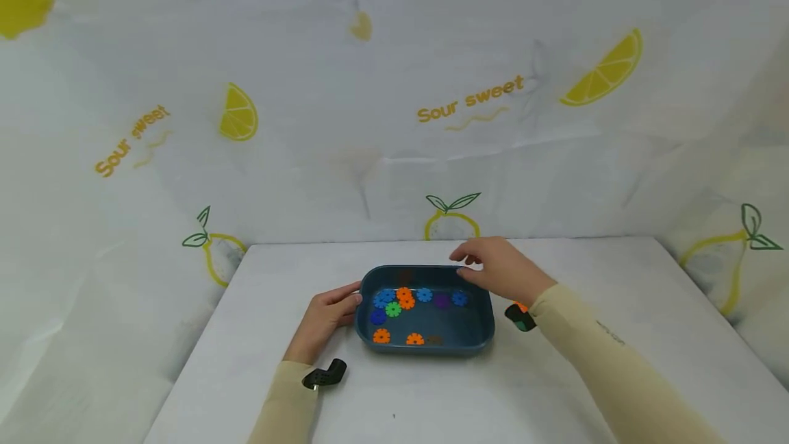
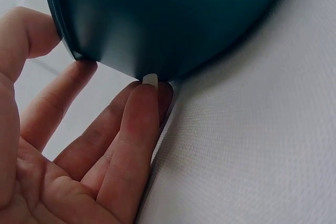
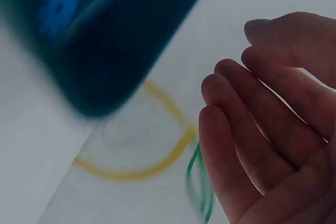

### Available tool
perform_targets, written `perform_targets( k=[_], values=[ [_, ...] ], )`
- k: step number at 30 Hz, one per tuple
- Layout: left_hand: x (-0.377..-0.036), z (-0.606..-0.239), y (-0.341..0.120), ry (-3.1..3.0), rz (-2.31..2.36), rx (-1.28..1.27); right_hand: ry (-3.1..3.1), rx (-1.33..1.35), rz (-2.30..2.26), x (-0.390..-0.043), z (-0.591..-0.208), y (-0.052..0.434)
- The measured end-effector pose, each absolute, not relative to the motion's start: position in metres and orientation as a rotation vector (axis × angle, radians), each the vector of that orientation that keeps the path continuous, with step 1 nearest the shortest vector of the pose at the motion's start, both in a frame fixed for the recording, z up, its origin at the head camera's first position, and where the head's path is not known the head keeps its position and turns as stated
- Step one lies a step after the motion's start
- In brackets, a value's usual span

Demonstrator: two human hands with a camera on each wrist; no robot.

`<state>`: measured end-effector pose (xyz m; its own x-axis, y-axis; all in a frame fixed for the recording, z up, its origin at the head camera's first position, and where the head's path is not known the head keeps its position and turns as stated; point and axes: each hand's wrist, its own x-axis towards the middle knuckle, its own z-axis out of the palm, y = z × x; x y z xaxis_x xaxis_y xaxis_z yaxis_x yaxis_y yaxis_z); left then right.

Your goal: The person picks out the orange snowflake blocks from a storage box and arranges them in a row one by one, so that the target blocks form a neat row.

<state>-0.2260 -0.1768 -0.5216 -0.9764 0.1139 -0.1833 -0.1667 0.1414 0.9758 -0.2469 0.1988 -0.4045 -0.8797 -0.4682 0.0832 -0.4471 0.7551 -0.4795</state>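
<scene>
The left hand (image 1: 323, 317) is bracing the tray (image 1: 425, 347) at its left wall: straight fingertips (image 2: 149, 85) are pressing against the dark teal side where it meets the table, with the thumb up near the rim; nothing is being pinched, so this is a relaxed, flat steadying contact rather than a clasp. The right hand (image 1: 499, 267) is hovering over the tray's far right corner with fingers loosely bent and empty, as the right wrist view confirms, though that view is blurred. The tray is sitting near the middle of the white table (image 1: 616, 307), well back from its near edge. Inside it, small plastic gear pieces (image 1: 403, 297) are lying scattered: orange, blue, green and purple ones bunched toward the far left corner, with two orange ones by the near wall. Judgement: the step in hand looks like reaching in for a piece. To do it well, the left hand should be keeping even pressure low on the wall so the tray is not sliding, while the right is descending on a single outlying gear, such as the blue one (image 1: 459, 298) nearest it, instead of the crowded cluster.
</scene>
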Motion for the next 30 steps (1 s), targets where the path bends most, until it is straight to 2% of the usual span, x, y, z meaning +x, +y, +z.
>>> perform_targets(
  k=[6,11,21,30],
  values=[
    [-0.226,-0.522,-0.175,2.209,1.918,-0.05,2.739,-0.951,-0.512,-0.256,-0.411,0.121],
    [-0.226,-0.521,-0.172,2.21,1.921,-0.022,2.722,-0.982,-0.36,-0.263,-0.43,0.086],
    [-0.229,-0.521,-0.178,2.235,1.889,-0.005,2.775,-1.056,-0.197,-0.267,-0.453,0.064],
    [-0.226,-0.518,-0.176,2.228,1.905,-0.018,2.754,-1.038,-0.191,-0.266,-0.458,0.071]
  ],
)
